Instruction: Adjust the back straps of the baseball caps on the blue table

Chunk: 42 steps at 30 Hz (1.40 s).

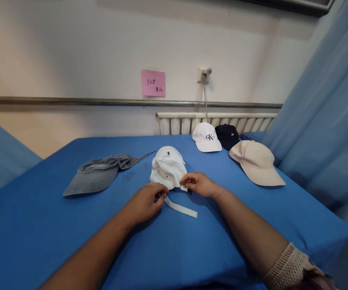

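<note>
A white baseball cap (169, 166) with a small dark emblem lies in front of me, its rear edge towards me. Its loose white strap (182, 209) trails over the blue cloth, the free end pointing right. My left hand (148, 202) is closed in a pinch at the base of this strap, by the cap's left rear edge. On the other side, my right hand (200, 183) pinches the right rear edge of the cap, where a small dark piece shows below the fingers. The cap's brim is hidden from view.
To the left lies a crumpled grey cap (97, 177), its strap stretched out. A white cap with letters (206, 137), a navy cap (227, 136) and a beige cap (256, 162) sit at the right. Behind the blue-covered table (56, 241) are a radiator (186, 124) and a rail (101, 102).
</note>
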{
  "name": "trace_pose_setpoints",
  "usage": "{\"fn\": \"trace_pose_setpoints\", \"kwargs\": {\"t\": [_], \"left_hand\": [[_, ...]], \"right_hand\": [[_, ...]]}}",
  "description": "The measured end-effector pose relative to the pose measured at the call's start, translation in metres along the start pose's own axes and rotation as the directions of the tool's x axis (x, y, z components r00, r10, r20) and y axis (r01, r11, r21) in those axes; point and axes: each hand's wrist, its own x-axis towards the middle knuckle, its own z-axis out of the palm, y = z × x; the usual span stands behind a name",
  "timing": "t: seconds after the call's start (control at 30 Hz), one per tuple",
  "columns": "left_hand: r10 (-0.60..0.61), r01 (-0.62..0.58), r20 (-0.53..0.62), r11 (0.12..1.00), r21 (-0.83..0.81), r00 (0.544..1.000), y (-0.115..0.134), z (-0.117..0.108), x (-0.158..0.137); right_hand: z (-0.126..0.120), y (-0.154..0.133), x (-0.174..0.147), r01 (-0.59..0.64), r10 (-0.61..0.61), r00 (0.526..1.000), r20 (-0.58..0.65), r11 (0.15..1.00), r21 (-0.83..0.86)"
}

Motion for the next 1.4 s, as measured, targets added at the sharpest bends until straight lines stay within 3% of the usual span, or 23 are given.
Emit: {"fn": "trace_pose_setpoints", "kwargs": {"t": [0.1, 0.23, 0.4, 0.6, 0.7, 0.8, 0.93, 1.03, 1.2, 1.4], "left_hand": [[0.082, -0.081, 0.015, 0.995, -0.052, 0.997, -0.001, 0.011, 0.001], [0.226, -0.222, 0.121, 0.974, -0.042, 0.967, 0.008, 0.028, -0.001], [0.263, -0.267, 0.129, 0.964, 0.009, 0.956, 0.011, 0.030, 0.000], [0.167, -0.173, -0.044, 0.955, -0.239, 0.985, -0.001, 0.020, 0.005], [0.070, -0.079, -0.037, 0.944, -0.321, 0.997, -0.010, 0.023, 0.011], [-0.019, 0.005, -0.046, 0.960, -0.279, 0.999, -0.019, 0.029, 0.020], [-0.090, 0.064, -0.109, 0.973, -0.221, 0.990, -0.027, 0.031, 0.029], [-0.109, 0.067, -0.129, 0.954, -0.292, 0.986, -0.029, 0.030, 0.030], [-0.204, 0.130, -0.083, 0.836, -0.534, 0.975, -0.031, 0.031, 0.026], [-0.272, 0.079, -0.125, 0.631, -0.772, 0.954, -0.026, 0.028, 0.022]], "right_hand": [[0.010, 0.001, 0.002, 0.013, -0.013, 1.000, -0.008, 0.999, -0.032], [0.014, 0.000, 0.001, 0.055, -0.058, 0.998, -0.023, 0.992, -0.115], [-0.008, -0.008, -0.006, 0.161, -0.177, 0.984, 0.002, 0.892, -0.423], [-0.018, -0.016, -0.015, 0.286, -0.179, 0.954, 0.238, 0.778, -0.559], [-0.013, -0.018, -0.014, 0.270, -0.148, 0.959, 0.243, 0.742, -0.614], [-0.012, -0.018, -0.012, 0.279, -0.147, 0.956, 0.254, 0.726, -0.629], [-0.015, -0.014, -0.009, 0.303, -0.166, 0.946, 0.279, 0.759, -0.577], [-0.012, -0.012, -0.007, 0.289, -0.161, 0.951, 0.265, 0.771, -0.567], [-0.001, -0.008, -0.003, 0.351, -0.231, 0.935, 0.269, 0.711, -0.609], [0.011, -0.004, -0.003, 0.302, -0.297, 0.952, 0.076, 0.868, -0.393]]}}
